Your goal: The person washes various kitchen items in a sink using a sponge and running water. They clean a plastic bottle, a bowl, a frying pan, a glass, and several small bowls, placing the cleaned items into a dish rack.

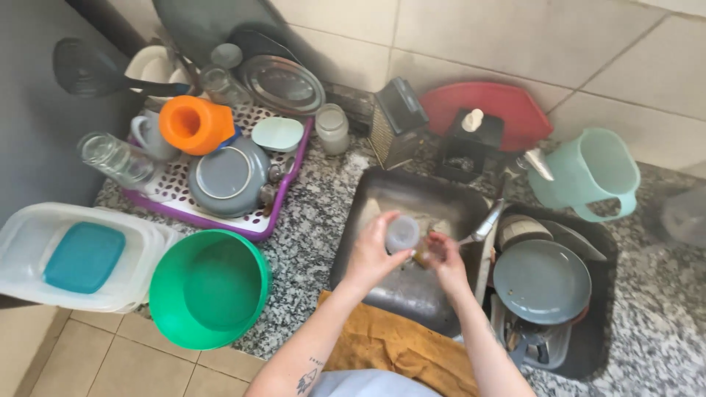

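Over the dark metal sink basin [382, 195], my left hand [371, 254] grips a small clear plastic cup [402, 233], its mouth turned toward me. My right hand [445, 259] is right beside the cup, fingers closed on a small yellowish thing [422, 256] that looks like a sponge, pressed near the cup's rim. A metal tap [482, 224] reaches over the basin just right of my hands.
A purple drying rack [254, 224] at left holds a grey lid, an orange cup, glasses and mugs. A green bowl [209, 288] and clear containers [29, 257] sit at front left. Grey plates [542, 281] fill the right basin. A mint jug [592, 175], grater [397, 121], red board and mustard cloth [390, 342] lie around.
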